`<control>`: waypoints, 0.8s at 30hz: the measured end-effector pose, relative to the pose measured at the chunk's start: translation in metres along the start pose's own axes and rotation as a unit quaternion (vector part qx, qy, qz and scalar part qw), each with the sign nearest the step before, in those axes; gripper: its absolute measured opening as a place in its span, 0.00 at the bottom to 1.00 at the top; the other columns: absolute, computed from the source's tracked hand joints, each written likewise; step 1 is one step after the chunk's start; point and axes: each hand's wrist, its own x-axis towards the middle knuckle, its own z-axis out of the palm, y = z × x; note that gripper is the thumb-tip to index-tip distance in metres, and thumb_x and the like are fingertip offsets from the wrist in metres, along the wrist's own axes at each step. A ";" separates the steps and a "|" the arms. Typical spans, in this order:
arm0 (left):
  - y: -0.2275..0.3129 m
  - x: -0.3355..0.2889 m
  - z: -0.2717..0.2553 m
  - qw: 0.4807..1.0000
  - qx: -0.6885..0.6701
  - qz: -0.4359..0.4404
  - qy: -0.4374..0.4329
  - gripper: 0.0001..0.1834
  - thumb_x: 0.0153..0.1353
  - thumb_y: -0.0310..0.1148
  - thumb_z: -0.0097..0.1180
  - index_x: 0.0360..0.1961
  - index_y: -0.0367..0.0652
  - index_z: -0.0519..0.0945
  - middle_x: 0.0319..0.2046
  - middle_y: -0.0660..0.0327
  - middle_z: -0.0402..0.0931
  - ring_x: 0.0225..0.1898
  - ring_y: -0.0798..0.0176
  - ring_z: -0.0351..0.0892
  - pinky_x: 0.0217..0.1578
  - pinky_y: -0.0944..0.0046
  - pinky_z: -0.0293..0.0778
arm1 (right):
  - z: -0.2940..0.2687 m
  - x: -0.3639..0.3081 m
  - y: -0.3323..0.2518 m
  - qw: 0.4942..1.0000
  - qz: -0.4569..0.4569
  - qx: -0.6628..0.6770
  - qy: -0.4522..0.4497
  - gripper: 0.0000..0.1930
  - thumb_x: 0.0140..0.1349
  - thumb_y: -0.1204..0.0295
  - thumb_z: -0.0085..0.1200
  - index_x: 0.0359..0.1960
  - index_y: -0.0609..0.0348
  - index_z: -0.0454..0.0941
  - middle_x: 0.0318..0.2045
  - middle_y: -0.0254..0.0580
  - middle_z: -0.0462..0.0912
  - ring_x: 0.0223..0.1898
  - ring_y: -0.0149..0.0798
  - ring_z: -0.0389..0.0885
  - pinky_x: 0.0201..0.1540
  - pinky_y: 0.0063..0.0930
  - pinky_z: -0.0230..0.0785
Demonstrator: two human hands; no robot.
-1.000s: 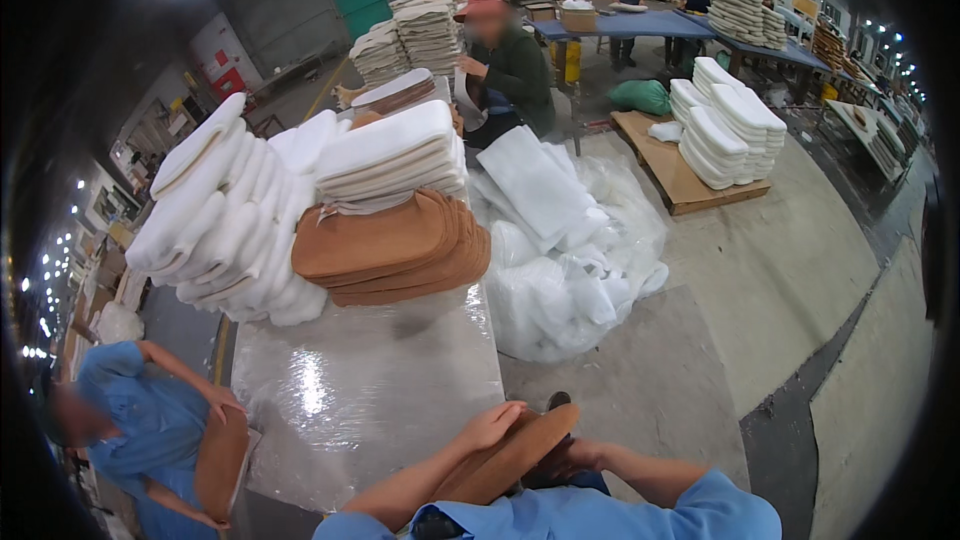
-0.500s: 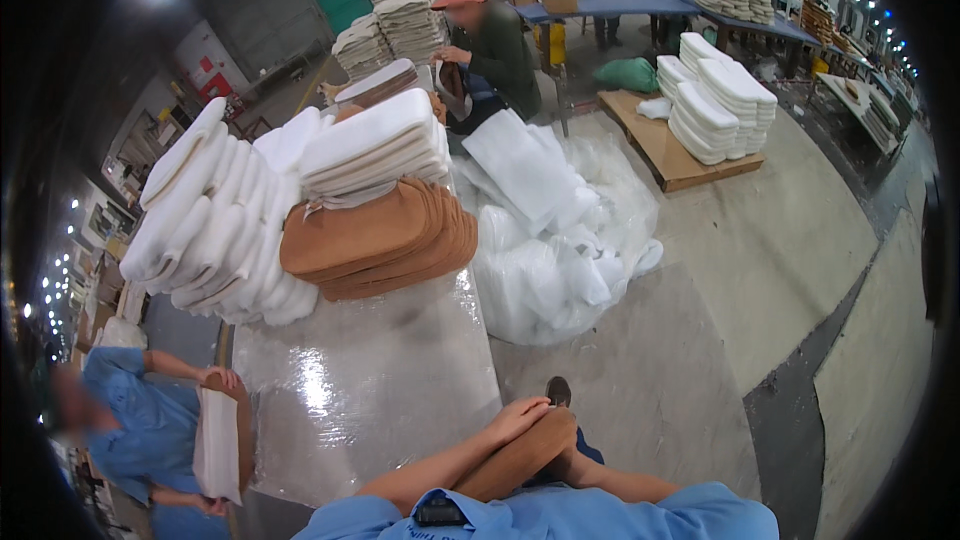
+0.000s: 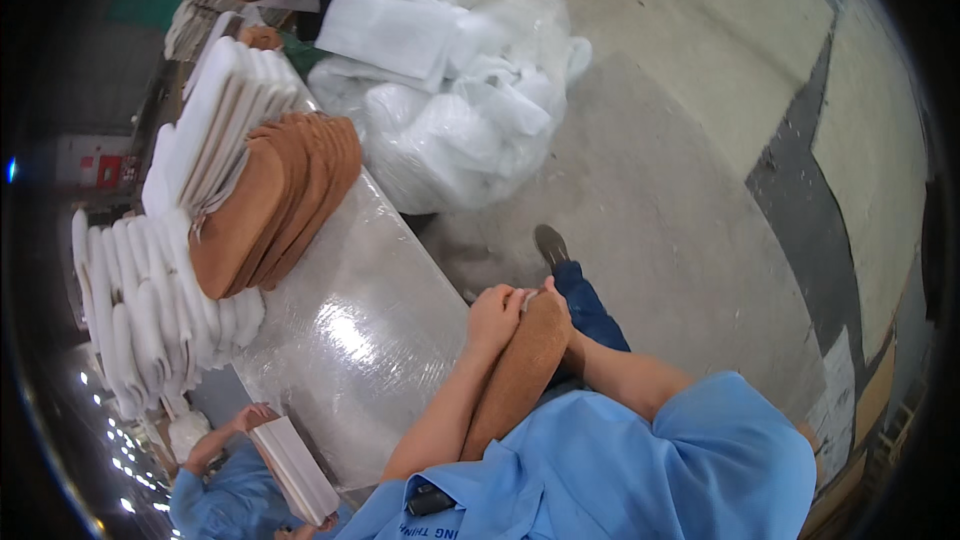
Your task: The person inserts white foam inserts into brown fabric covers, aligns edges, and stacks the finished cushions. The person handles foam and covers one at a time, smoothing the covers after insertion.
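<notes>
A long brown fabric cushion (image 3: 516, 376) with a rounded end lies slantwise against my body, between my forearms. My left hand (image 3: 492, 316) closes on its far end from the left, fingers bent near a small pale bit at the edge. My right hand (image 3: 561, 308) grips the same end from the right; part of it is hidden behind the cushion. The two hands nearly meet there. What lies inside the cover is mostly hidden.
On the plastic-covered table (image 3: 390, 305) to my left stand a stack of brown covers (image 3: 285, 195) and white pads (image 3: 150, 290). Beyond is a clear plastic bag (image 3: 460, 130) of white padding. A co-worker (image 3: 235, 485) at lower left holds a pale-sided cushion (image 3: 292, 460).
The view has tilted down and turned, so the table and stacks appear rotated toward the left. Both my hands now meet at the cushion's end, where the left lay across its top before.
</notes>
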 end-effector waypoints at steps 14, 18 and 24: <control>-0.001 -0.038 -0.023 0.991 -0.119 -0.009 0.059 0.15 0.76 0.37 0.55 0.48 0.37 0.86 0.36 0.55 0.86 0.40 0.64 0.84 0.47 0.62 0.78 | 0.065 -0.026 0.006 0.939 -0.073 -0.170 0.289 0.35 0.77 0.36 0.43 0.40 0.59 0.85 0.34 0.42 0.87 0.34 0.42 0.87 0.41 0.41 0.78; -0.008 -0.025 -0.019 0.982 -0.177 -0.064 -0.036 0.16 0.76 0.39 0.55 0.50 0.38 0.86 0.39 0.56 0.86 0.41 0.66 0.83 0.48 0.63 0.78 | 0.058 -0.027 0.006 0.917 -0.086 -0.241 0.306 0.36 0.78 0.38 0.43 0.41 0.64 0.87 0.38 0.46 0.89 0.38 0.45 0.88 0.44 0.43 0.78; 0.004 0.029 -0.025 0.931 -0.216 -0.192 -0.224 0.30 0.76 0.55 0.57 0.50 0.34 0.86 0.44 0.58 0.86 0.43 0.65 0.83 0.47 0.61 0.79 | 0.047 -0.011 0.019 0.914 -0.121 -0.239 0.305 0.36 0.80 0.42 0.41 0.47 0.68 0.87 0.45 0.53 0.90 0.47 0.49 0.88 0.53 0.46 0.76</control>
